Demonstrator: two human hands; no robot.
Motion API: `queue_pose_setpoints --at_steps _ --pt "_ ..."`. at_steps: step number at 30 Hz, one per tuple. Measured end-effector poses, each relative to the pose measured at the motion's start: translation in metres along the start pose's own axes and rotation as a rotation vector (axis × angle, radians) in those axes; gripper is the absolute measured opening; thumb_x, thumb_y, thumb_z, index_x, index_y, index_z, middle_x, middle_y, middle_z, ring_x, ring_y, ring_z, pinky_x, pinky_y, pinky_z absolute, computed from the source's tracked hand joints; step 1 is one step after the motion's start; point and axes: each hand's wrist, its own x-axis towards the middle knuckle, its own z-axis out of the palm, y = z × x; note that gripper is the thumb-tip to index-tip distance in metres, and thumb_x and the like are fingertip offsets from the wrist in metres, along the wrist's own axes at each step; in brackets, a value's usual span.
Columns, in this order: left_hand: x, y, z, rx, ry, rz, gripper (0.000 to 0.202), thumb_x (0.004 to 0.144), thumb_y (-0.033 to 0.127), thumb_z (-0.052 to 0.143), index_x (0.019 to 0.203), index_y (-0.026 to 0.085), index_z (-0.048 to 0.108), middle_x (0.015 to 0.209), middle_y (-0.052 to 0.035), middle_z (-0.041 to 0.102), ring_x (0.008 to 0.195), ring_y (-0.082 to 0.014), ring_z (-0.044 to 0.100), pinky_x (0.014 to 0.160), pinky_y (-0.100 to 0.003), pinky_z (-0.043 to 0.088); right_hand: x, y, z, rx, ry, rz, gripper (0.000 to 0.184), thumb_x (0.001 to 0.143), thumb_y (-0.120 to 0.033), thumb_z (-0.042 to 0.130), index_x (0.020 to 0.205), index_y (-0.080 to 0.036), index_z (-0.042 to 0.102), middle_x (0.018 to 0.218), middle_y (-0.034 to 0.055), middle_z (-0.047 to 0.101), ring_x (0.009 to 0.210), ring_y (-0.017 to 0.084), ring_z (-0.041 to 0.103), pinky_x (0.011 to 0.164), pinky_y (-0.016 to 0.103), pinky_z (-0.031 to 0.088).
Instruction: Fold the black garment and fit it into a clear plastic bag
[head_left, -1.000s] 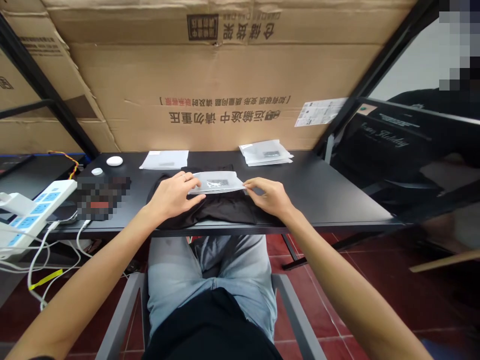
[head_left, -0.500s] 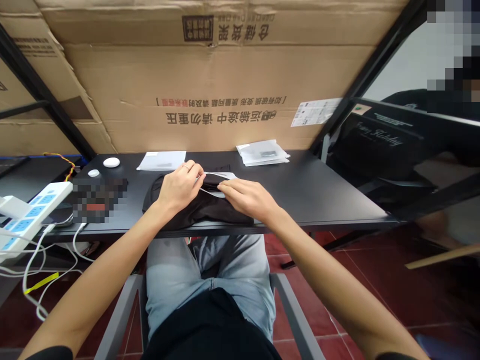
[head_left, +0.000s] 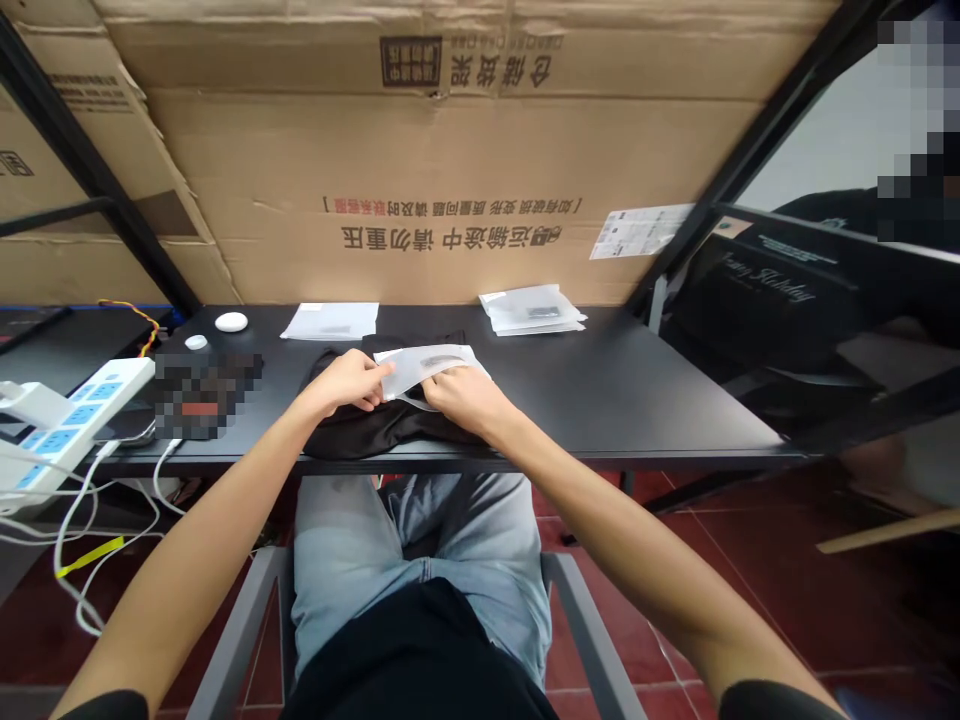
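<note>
A translucent white plastic bag (head_left: pixel 424 362) is gripped by the left hand (head_left: pixel 346 381) and right hand (head_left: pixel 459 396) over folded black cloth (head_left: pixel 375 428) on the black tabletop (head_left: pixel 600 380).

Right half: bare black counter (head_left: pixel 660 390), open from the right hand (head_left: pixel 465 395) out to the far edge.
Centre front: crumpled black garment (head_left: pixel 360 432) and frosted plastic bag (head_left: pixel 431 360), gripped by the left hand (head_left: pixel 349 382) and the right, fill the near edge.
Rear right: low stack of clear plastic bags (head_left: pixel 532 310).
Rear left: flat white plastic sheet (head_left: pixel 330 321); two small white round pucks (head_left: pixel 231 321) beside it.
Left: white power strip (head_left: pixel 71 418) with loose cables.
Back: brown cardboard wall (head_left: pixel 450 180) closes the rear.
Gap: a clear lane between sheet and stack.
</note>
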Motion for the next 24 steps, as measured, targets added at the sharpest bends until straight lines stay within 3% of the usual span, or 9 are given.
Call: queue_pose_setpoints --at_steps 3,6,9,11,14,19,24 --pt "0.008 -0.004 0.002 -0.204 -0.035 -0.025 0.046 0.079 0.061 0.093 0.076 0.018 0.078 0.074 -0.0084 0.076 0.071 -0.0205 0.074 0.068 -0.03 0.062 -0.007 0.005 0.001 0.015 0.079 0.016 0.028 0.106 -0.001 0.053 0.116 -0.007 0.078 0.106 0.0209 0.085 0.099 0.033 0.083 0.084 0.039 0.063" --pt "0.014 -0.007 -0.004 -0.307 0.035 -0.006 0.044 0.072 0.055 0.099 0.082 0.017 0.08 0.082 -0.007 0.077 0.076 -0.0198 0.076 0.071 -0.029 0.064 -0.023 0.014 0.0 0.084 0.291 -0.025 0.033 0.11 -0.003 0.051 0.129 -0.011 0.076 0.124 0.02 0.085 0.116 0.032 0.083 0.099 0.042 0.067" --pt "0.024 -0.01 -0.02 -0.371 0.144 0.048 0.038 0.075 0.048 0.098 0.085 0.016 0.08 0.09 -0.0077 0.079 0.08 -0.0195 0.076 0.073 -0.03 0.066 -0.041 0.021 -0.004 0.235 0.514 -0.226 0.039 0.112 -0.008 0.056 0.148 -0.019 0.069 0.149 0.0153 0.078 0.143 0.031 0.073 0.119 0.05 0.064" --pt "0.032 -0.012 -0.034 -0.414 0.25 0.068 0.028 0.081 0.038 0.094 0.086 0.014 0.079 0.092 -0.0085 0.079 0.081 -0.0195 0.075 0.07 -0.03 0.066 -0.049 0.022 -0.006 0.381 0.627 -0.356 0.042 0.113 -0.013 0.059 0.152 -0.024 0.066 0.153 0.0118 0.076 0.148 0.029 0.069 0.123 0.051 0.063" --pt "0.045 -0.016 -0.053 -0.5 0.439 0.081 0.014 0.087 0.022 0.085 0.087 0.014 0.074 0.096 -0.0098 0.078 0.083 -0.0197 0.075 0.068 -0.03 0.067 -0.053 0.021 -0.001 0.61 0.739 -0.325 0.044 0.112 -0.011 0.056 0.152 -0.027 0.066 0.152 0.0098 0.076 0.145 0.026 0.072 0.121 0.046 0.065" --pt "0.067 -0.028 -0.085 -0.602 0.702 0.084 0.007 0.093 0.01 0.073 0.09 0.016 0.069 0.101 -0.0075 0.074 0.09 -0.0171 0.075 0.076 -0.033 0.072 -0.049 0.034 0.027 0.848 0.591 -0.026 0.054 0.097 -0.004 0.053 0.143 -0.028 0.069 0.142 0.0075 0.08 0.135 0.026 0.077 0.119 0.048 0.064" --pt "0.086 -0.045 -0.109 -0.593 0.829 0.015 0.015 0.099 0.004 0.062 0.091 0.016 0.063 0.099 -0.0058 0.067 0.088 -0.0147 0.073 0.077 -0.032 0.072 -0.054 0.047 0.044 1.028 0.38 0.07 0.057 0.092 -0.004 0.052 0.142 -0.028 0.066 0.138 0.0063 0.08 0.128 0.027 0.079 0.113 0.048 0.065"
